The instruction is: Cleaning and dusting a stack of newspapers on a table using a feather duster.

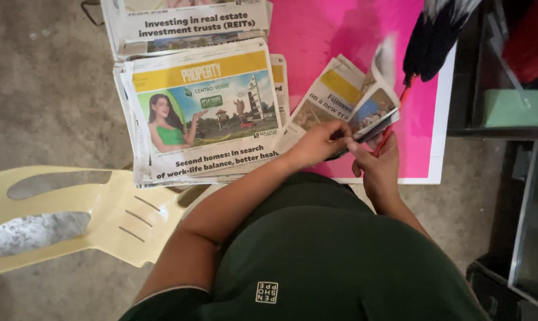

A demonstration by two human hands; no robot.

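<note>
My left hand (319, 142) pinches the near edge of a bundle of folded newspaper pieces (346, 98) held over a bright pink sheet (340, 35). My right hand (377, 163) grips the same bundle from the right, and a thin red stick-like object (394, 116) runs up from beside its fingers. The paper's top right corner is blurred. Left of my hands lies a stack of newspapers (203, 113) with a yellow-banded front page on top.
A second pile of newspapers (186, 24) sits farther back. A pale yellow plastic chair (73, 214) stands at the left on the concrete floor. A black feather duster (435, 32) hangs at the upper right. A dark shelf unit with a green block (513, 107) is on the right.
</note>
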